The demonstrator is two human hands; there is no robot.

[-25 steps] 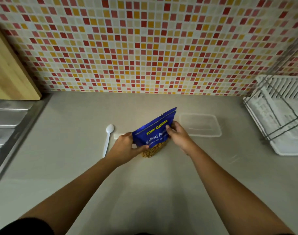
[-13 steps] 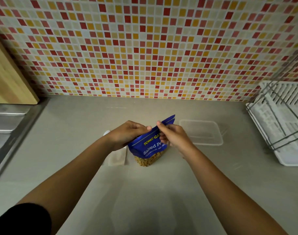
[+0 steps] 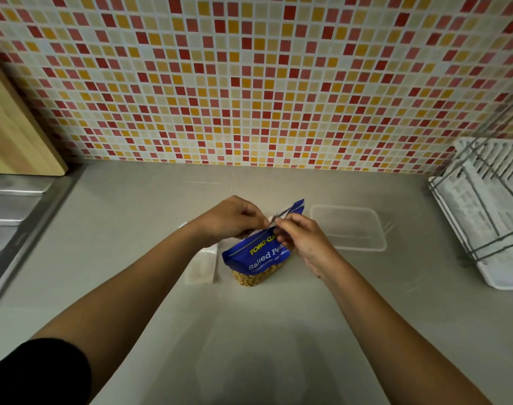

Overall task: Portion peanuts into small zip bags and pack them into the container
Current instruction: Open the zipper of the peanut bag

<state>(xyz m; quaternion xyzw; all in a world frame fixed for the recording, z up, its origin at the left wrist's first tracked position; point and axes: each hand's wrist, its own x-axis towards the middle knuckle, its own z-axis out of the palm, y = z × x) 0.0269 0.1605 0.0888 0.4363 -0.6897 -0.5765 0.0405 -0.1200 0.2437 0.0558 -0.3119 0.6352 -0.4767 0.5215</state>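
Peanuts fill the clear bottom of a blue Tong Garden salted-peanut bag [image 3: 258, 255] standing upright on the grey table [image 3: 278, 331], about the middle of it. Both hands meet at the bag's top edge. The left hand [image 3: 231, 219] has its fingers curled, thumb and fingertips pinched on the top strip from the left side. The right hand [image 3: 303, 238] pinches the same strip just beside it, its other fingers folded loosely. Between the two the top looks partly torn, with a silvery inner layer showing. Just left of the bag, partly under the left wrist, lies a small stack of clear zip bags [image 3: 201, 266]. To the right, near the bag but apart from it, sits a clear rectangular plastic container [image 3: 348, 228], nothing visible in it. Farther right stands a white dish rack [image 3: 488, 217] with wire rails. At the left edge runs a steel sink [image 3: 12, 211], with a wooden cutting board [image 3: 15, 130] leaning behind it. Red, orange and cream mosaic tiles [image 3: 249, 83] cover the wall.
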